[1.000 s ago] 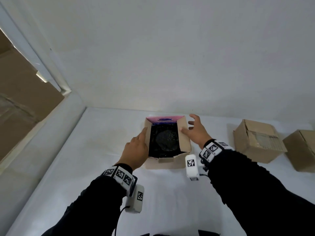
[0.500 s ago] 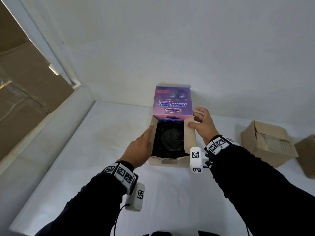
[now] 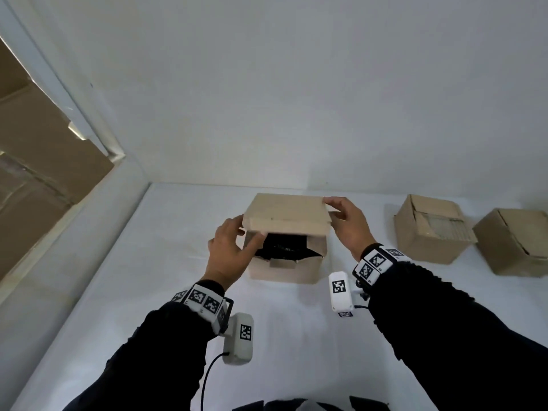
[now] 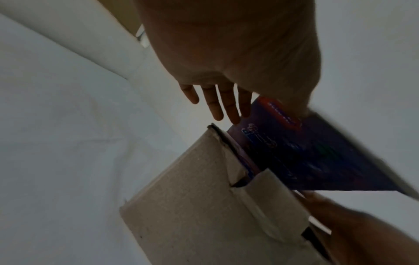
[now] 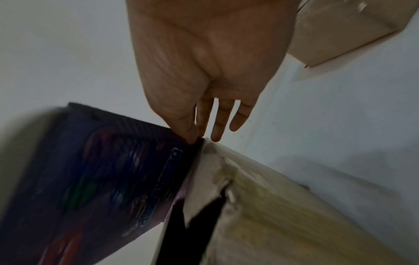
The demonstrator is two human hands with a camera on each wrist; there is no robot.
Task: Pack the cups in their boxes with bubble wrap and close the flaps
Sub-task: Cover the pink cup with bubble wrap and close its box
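A small cardboard box (image 3: 284,266) stands on the white table in the middle of the head view. Its lid flap (image 3: 286,213) leans forward over the opening and is partly lowered. Dark contents (image 3: 284,247) show in the gap under it; no cup can be made out. My left hand (image 3: 243,232) pinches the lid's left edge, thumb beneath. My right hand (image 3: 332,207) pinches its far right corner. The wrist views show the lid's purple printed underside (image 4: 306,152) (image 5: 102,170), with my fingers (image 4: 226,107) (image 5: 215,125) lying along its edge.
Two more cardboard boxes (image 3: 433,229) (image 3: 516,241) sit at the right, flaps folded down. A white wall rises behind the table and a ledge (image 3: 59,262) runs along the left. White table surface (image 3: 296,336) lies between the box and me.
The lid stood upright with its purple side facing me; now it has swung forward over the opening. Both hands moved from the box's sides up to the lid's edges.
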